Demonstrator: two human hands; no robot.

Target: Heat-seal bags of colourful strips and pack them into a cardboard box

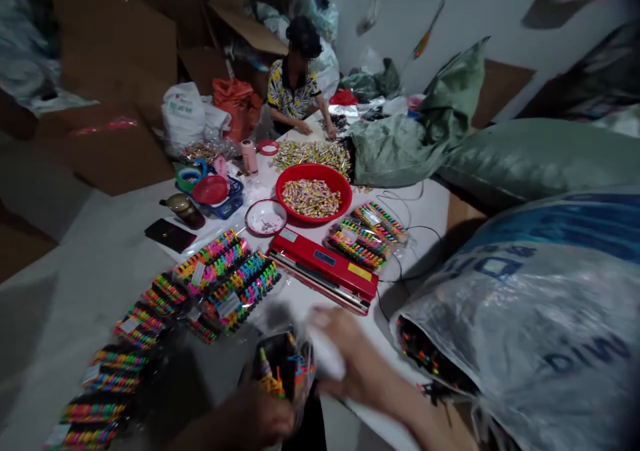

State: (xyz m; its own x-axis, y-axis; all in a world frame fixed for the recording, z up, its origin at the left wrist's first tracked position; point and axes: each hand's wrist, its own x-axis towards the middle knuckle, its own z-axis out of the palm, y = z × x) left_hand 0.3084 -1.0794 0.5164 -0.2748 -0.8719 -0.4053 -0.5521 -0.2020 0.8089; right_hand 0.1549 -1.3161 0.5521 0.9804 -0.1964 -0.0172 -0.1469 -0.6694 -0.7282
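Plastic, clear and crinkled, forms the small bag (283,364) of coloured pieces at six o'clock, near the desk (100,264) edge. We note the left hand (260,419) gripping its lower end, grip pressed onto the bag; the right hand (340,358) pinches its top, though blur obscures the fingers. Risk, in our judgement: a loose pinch lets pieces spill toward the sealer (323,269) at twelve o'clock.
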